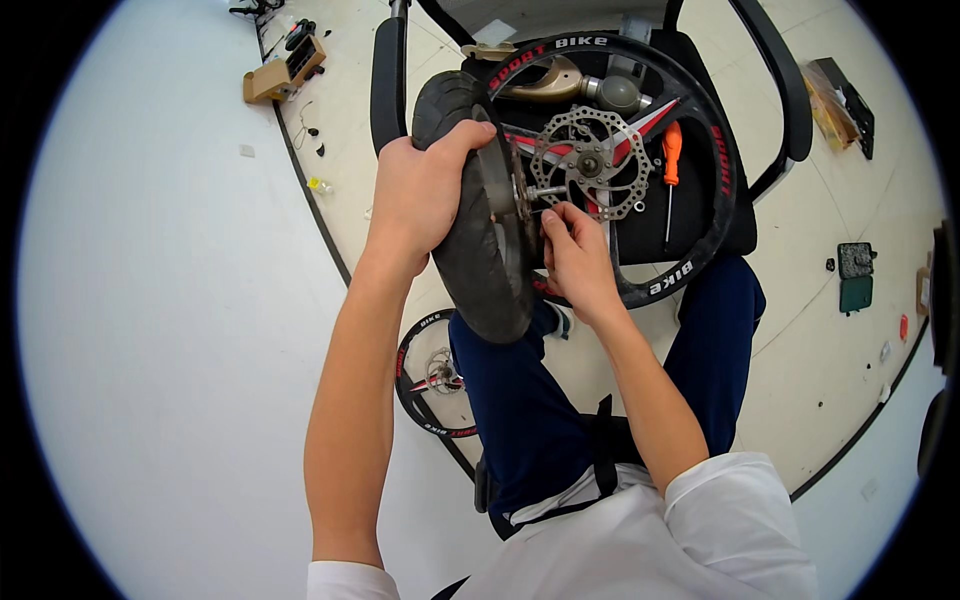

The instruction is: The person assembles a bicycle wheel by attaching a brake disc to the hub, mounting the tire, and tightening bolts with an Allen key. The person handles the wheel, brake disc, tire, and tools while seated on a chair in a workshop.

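Observation:
My left hand [420, 195] is wrapped round the black tyre of a small wheel [462, 230], thumb over its upper side. The wheel stands tilted on edge above my left leg, its hub and protruding axle [545, 191] facing right. Just below that axle, my right hand [577, 258] has thumb and forefinger pinched together beside the hub; what lies between them is hidden. Behind both, a larger black spoked bike wheel [722, 165] with a silver brake disc [592, 165] lies on a chair seat [690, 60]. An orange-handled screwdriver [672, 155] and small nuts [639, 207] lie within its rim.
A gold-and-grey tool [560, 82] lies under the big wheel's upper rim. Chair armrests [388, 85] rise at both sides. Another spoked wheel [403, 385] is on the floor near my left leg. An open cardboard box [268, 82] and a green case [856, 293] lie farther out.

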The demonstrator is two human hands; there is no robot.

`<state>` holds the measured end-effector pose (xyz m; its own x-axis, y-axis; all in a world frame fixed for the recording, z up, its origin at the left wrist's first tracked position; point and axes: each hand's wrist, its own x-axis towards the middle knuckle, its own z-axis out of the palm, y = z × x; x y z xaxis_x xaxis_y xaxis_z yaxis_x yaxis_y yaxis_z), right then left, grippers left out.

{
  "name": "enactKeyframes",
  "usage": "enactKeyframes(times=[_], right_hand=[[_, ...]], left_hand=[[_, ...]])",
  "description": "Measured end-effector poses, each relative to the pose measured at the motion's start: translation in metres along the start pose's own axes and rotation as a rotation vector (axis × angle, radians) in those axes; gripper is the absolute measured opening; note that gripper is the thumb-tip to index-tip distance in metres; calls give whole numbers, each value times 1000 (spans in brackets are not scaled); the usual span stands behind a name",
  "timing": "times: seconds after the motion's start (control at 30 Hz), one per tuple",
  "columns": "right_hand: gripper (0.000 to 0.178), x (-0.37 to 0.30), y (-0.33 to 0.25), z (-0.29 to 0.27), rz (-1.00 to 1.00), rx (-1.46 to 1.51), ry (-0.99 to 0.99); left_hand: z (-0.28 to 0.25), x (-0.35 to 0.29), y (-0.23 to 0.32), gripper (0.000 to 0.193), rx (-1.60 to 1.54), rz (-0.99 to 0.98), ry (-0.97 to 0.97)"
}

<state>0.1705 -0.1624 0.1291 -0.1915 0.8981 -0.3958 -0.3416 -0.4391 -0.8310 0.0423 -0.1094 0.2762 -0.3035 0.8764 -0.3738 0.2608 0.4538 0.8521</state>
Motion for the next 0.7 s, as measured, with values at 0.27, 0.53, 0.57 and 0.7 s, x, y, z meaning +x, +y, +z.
enactKeyframes(times=[0.27,0.53,0.57,0.7], right_hand=[[23,0,-2,-1,103,104,-5],[23,-2,-15,2,225,184,-9],[23,3,-5,1,71,29,18],[24,6,24,3,-302,-379,105]], left_hand=[[3,2,-5,41,-16,25,1],[2,2,-3,34,-32,37,-47],[1,2,-3,33,-44,18,-37],[-5,-6,-4,33,-67,-19,-4]])
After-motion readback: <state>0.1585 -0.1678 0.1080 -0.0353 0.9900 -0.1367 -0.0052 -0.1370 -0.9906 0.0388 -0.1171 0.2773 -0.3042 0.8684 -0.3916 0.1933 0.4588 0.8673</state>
